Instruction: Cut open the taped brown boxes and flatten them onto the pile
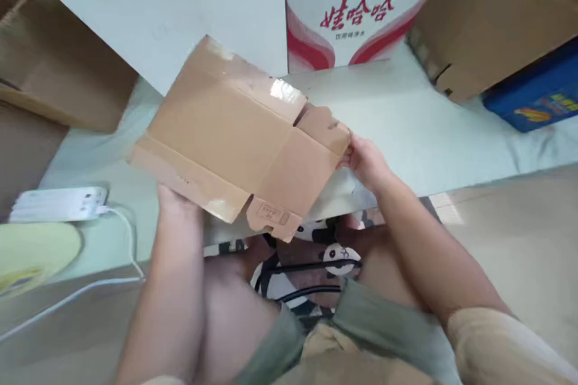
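An unfolded brown cardboard box [221, 126], with creases, notched flaps and shiny tape on its upper edge, is held tilted over the front of the table. My right hand [363, 159] pinches its right corner, with fingers curled behind the flap. Under the lower left flap is my left hand [176, 201], its fingers hidden behind the cardboard that it supports. Small printing shows on the bottom flap near my knees.
White cartons [176, 12] and a white carton with red lettering [356, 18] stand at the back. Brown boxes [58, 60] flank the left, with a brown box [487, 18] and blue box [533, 87] right. A white power strip [58, 203] trails a cable near a yellow-green object [40, 249].
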`<control>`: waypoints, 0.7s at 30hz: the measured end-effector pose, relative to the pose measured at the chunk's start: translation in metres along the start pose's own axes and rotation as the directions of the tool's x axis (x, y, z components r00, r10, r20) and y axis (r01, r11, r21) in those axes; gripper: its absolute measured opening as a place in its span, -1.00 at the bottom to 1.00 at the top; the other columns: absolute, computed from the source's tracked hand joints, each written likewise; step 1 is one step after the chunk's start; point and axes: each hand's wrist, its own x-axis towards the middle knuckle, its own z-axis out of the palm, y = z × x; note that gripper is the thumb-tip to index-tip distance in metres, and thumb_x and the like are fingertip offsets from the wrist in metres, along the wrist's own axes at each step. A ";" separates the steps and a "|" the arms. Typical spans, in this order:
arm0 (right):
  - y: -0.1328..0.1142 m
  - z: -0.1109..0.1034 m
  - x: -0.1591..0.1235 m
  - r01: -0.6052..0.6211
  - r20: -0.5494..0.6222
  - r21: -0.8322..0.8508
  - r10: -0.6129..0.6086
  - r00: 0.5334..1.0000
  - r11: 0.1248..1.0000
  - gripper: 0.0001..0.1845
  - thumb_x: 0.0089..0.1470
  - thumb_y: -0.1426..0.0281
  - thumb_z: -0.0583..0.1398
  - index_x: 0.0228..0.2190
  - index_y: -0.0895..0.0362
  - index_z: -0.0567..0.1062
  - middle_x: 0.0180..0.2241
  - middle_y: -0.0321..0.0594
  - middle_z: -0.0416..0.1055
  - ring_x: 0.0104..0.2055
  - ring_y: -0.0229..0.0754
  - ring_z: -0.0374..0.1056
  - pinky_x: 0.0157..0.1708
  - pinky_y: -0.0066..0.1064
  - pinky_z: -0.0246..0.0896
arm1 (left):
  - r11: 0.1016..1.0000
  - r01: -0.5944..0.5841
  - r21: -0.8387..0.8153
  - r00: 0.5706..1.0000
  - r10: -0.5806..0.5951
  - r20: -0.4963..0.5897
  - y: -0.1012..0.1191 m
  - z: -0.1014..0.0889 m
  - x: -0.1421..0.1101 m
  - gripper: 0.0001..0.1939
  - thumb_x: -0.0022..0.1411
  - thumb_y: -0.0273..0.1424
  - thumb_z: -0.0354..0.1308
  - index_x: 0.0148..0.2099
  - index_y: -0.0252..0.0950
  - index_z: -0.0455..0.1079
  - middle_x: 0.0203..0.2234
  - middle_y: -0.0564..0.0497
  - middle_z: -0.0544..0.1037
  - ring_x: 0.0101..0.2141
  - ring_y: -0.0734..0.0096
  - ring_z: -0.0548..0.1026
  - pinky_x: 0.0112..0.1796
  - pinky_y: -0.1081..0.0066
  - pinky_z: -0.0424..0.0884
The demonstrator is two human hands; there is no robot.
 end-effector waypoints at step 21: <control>0.009 0.016 -0.017 -0.033 0.042 -0.118 0.038 0.998 0.992 -0.27 -0.40 -0.20 0.52 -0.48 0.12 0.46 -0.66 -0.37 0.37 -0.73 -0.38 0.16 -0.76 -0.48 0.06 | 0.971 0.239 0.008 0.970 -0.238 -0.053 0.001 0.002 -0.010 -0.79 0.24 -0.62 0.16 -0.14 -0.32 0.55 -0.31 0.01 0.73 -0.26 0.36 0.66 0.09 0.30 0.56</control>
